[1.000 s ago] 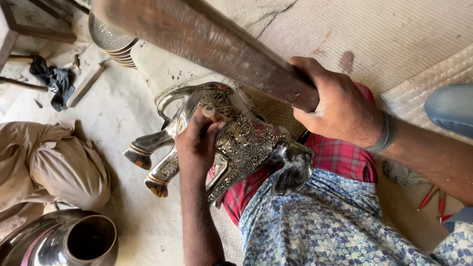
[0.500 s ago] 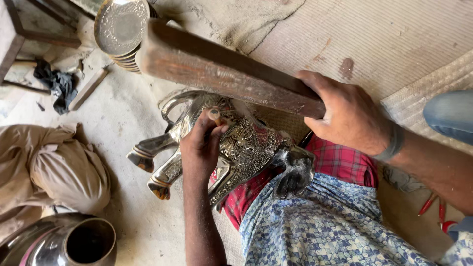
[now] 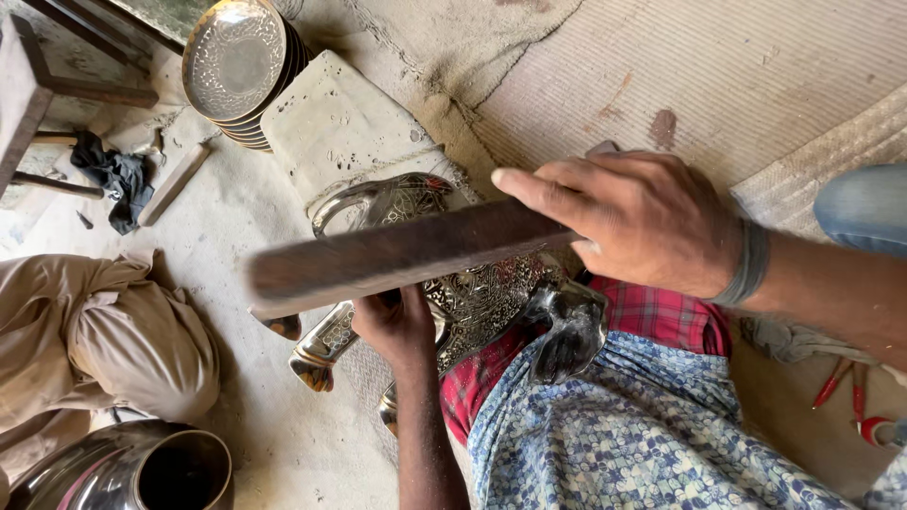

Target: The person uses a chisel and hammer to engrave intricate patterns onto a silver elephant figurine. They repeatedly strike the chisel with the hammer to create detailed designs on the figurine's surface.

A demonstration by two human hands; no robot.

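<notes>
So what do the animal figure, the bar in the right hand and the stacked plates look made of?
The animal figure looks like silvery metal: bright reflections and fine embossed patterning. The bar in the right hand looks like dark, worn wood, matte and brown, though motion blur leaves it uncertain. The stacked plates look like thin patterned metal with a dull golden sheen.

Bare arms, grey wristband (image 3: 751, 264), blue patterned wrap (image 3: 652, 434)

The animal figure (image 3: 472, 293) is shiny, embossed silver-toned metal. The bat (image 3: 406, 255) crossing it is dark, worn, matt wood. At eleven o'clock, stacked plates (image 3: 236, 66) gleam, patterned metal. The floor (image 3: 236, 217) looks rough, dusty concrete; the cloth (image 3: 652, 444) at five o'clock is soft printed cotton.
</notes>
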